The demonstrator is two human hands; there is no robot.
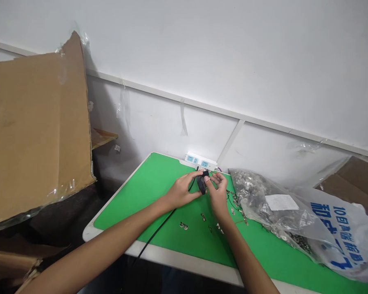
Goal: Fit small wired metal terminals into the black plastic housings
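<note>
My left hand grips a black plug-like piece between thumb and fingers, over the green tabletop. From the right, my right hand pinches the upper part of the same piece; its fingertips partly hide what is there. A black cord runs from near my left hand down over the table's front edge. Small metal parts lie scattered on the green surface below and beside my hands. Just behind the hands, a white power strip with blue sockets stands against the wall.
A clear plastic bag full of small metal parts lies at the right, overlapped by a white bag with blue print. A large cardboard box rises at the left. The green table has a white edge.
</note>
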